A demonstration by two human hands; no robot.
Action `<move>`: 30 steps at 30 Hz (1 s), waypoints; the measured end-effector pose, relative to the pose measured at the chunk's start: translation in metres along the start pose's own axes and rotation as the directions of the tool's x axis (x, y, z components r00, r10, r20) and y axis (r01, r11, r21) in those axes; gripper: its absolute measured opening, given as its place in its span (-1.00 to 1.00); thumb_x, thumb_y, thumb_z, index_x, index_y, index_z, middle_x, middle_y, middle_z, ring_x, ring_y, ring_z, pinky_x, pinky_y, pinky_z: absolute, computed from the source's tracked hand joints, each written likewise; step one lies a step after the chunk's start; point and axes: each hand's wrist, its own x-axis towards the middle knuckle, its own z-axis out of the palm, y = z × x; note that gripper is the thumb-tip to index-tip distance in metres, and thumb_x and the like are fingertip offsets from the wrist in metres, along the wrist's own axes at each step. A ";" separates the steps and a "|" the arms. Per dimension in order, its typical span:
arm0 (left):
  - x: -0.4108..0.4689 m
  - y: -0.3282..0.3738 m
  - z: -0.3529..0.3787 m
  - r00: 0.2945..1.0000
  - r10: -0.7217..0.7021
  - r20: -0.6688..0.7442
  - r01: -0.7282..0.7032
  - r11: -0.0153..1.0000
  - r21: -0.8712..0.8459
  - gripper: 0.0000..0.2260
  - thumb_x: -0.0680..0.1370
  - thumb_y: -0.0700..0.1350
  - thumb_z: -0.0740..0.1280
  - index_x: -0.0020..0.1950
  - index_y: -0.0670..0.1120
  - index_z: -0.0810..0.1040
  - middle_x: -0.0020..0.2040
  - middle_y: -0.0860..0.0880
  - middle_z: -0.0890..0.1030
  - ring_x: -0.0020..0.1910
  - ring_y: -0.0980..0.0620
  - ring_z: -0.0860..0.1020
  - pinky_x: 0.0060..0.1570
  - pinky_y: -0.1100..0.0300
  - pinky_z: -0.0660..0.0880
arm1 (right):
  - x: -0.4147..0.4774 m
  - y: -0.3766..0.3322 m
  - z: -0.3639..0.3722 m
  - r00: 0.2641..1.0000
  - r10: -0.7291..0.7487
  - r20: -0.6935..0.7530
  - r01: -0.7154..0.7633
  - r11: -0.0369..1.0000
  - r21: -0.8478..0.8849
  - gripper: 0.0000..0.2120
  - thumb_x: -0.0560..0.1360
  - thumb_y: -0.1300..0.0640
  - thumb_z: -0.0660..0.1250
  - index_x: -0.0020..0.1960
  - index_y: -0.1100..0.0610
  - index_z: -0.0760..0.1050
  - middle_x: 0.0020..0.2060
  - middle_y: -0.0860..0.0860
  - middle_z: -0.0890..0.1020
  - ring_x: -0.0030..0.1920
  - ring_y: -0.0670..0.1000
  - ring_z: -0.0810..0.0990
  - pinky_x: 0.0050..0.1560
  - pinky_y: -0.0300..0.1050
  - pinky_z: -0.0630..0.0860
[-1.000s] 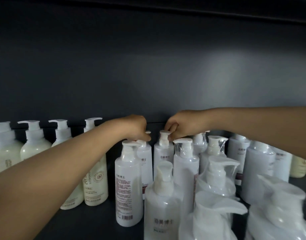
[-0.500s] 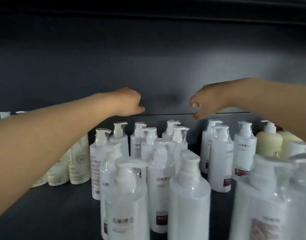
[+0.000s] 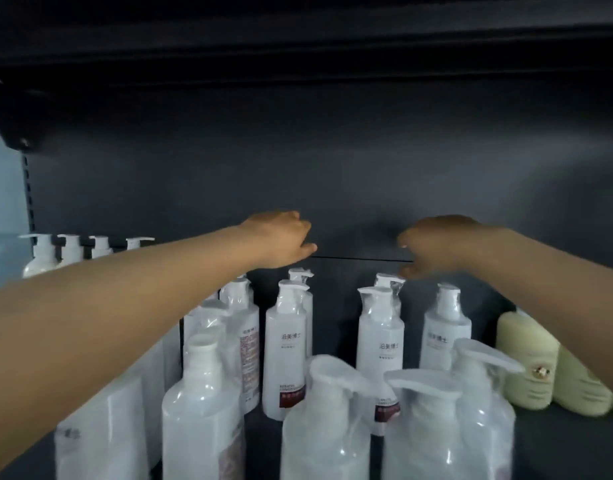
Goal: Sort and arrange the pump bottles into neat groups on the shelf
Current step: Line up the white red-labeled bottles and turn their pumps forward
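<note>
The pump heads in the back row, pinched a second ago, are now let go. Both hands are lifted above the white pump bottles wrapped in clear film (image 3: 286, 344) and are held further apart. The left hand (image 3: 280, 240) is seen with curled fingers and nothing in it. The right hand (image 3: 436, 247) is blurred just over the rear bottles, so a grasp cannot be told. It is judged that the rear bottles are set, while the crowded front ones are not yet grouped. Pale cream bottles (image 3: 526, 358) are seen at the right on the dark grey shelf (image 3: 557, 445), before a dark back panel (image 3: 332, 168).
</note>
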 end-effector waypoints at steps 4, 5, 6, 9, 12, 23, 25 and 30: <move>0.012 0.002 0.012 1.000 0.008 0.012 -0.008 1.000 0.016 -0.68 0.60 0.10 0.10 0.10 -0.12 0.45 0.11 -0.06 0.46 0.05 -0.06 0.47 -0.05 0.08 0.44 | 0.015 -0.001 0.025 0.999 0.013 -0.045 -0.009 0.996 0.086 -0.65 0.50 -0.16 0.23 0.03 0.12 0.46 -0.15 0.01 0.51 -0.13 0.06 0.50 -0.28 -0.17 0.35; 0.015 0.002 0.014 1.000 0.009 0.016 -0.009 1.000 0.013 -0.68 0.60 0.10 0.10 0.09 -0.12 0.45 0.10 -0.06 0.46 0.06 -0.07 0.48 -0.05 0.08 0.45 | 0.019 0.000 0.029 0.999 0.012 -0.046 -0.007 0.994 0.113 -0.65 0.50 -0.16 0.23 0.05 0.12 0.47 -0.14 0.00 0.52 -0.14 0.05 0.50 -0.29 -0.17 0.35; 0.020 0.000 0.017 1.000 0.014 0.027 -0.014 1.000 0.011 -0.68 0.60 0.10 0.11 0.09 -0.12 0.45 0.09 -0.05 0.46 0.07 -0.08 0.48 -0.02 0.07 0.46 | 0.023 0.000 0.033 0.999 0.010 -0.045 -0.003 0.989 0.146 -0.63 0.49 -0.16 0.24 0.08 0.12 0.47 -0.13 0.00 0.53 -0.13 0.05 0.50 -0.29 -0.16 0.37; 0.034 -0.008 0.028 0.994 0.045 0.104 -0.042 0.999 -0.026 -0.66 0.58 0.13 0.13 0.10 -0.12 0.46 0.09 -0.05 0.47 0.07 -0.08 0.49 0.05 0.04 0.47 | 0.034 -0.001 0.041 0.998 0.009 -0.058 0.007 0.959 0.285 -0.59 0.48 -0.18 0.26 0.16 0.10 0.47 0.03 -0.01 0.58 0.01 0.07 0.54 -0.04 -0.07 0.51; 0.045 -0.015 0.040 0.980 0.114 0.162 -0.102 0.991 -0.081 -0.68 0.56 0.13 0.18 0.02 -0.11 0.49 0.03 -0.05 0.49 0.00 -0.08 0.51 0.06 -0.02 0.49 | 0.040 -0.003 0.047 0.999 -0.041 -0.025 0.048 0.925 0.377 -0.59 0.47 -0.15 0.30 0.21 0.05 0.47 0.09 -0.06 0.58 0.09 0.02 0.54 0.11 -0.07 0.49; 0.062 -0.024 0.049 0.934 0.289 0.211 -0.226 0.934 -0.277 -0.67 0.54 0.07 0.26 -0.11 -0.20 0.57 -0.13 -0.15 0.67 -0.35 0.03 0.50 -0.15 0.17 0.48 | 0.051 -0.007 0.061 0.999 -0.034 0.031 0.003 0.731 0.682 -0.88 0.45 0.08 0.41 -0.09 0.13 0.56 -0.26 0.03 0.67 -0.52 -0.24 0.52 -0.29 -0.31 0.54; 0.060 -0.027 0.053 0.925 0.299 0.234 -0.196 0.904 -0.380 -0.68 0.54 0.08 0.27 -0.09 -0.18 0.57 -0.14 -0.10 0.67 -0.31 0.01 0.57 -0.13 0.20 0.51 | 0.052 -0.007 0.058 0.999 -0.025 0.048 -0.016 0.704 0.710 -0.88 0.45 0.13 0.42 -0.08 0.17 0.56 -0.27 -0.03 0.65 -0.52 -0.27 0.55 -0.37 -0.40 0.51; 0.061 -0.036 0.061 0.900 0.366 0.236 -0.191 0.818 -0.543 -0.85 0.47 -0.04 0.41 -0.10 -0.12 0.59 -0.22 0.04 0.62 -0.24 -0.02 0.63 -0.08 0.19 0.54 | 0.055 -0.014 0.048 0.997 -0.038 0.073 -0.022 0.725 0.688 -0.84 0.43 0.12 0.44 -0.06 0.20 0.58 -0.22 0.06 0.69 -0.32 -0.06 0.64 -0.26 -0.30 0.58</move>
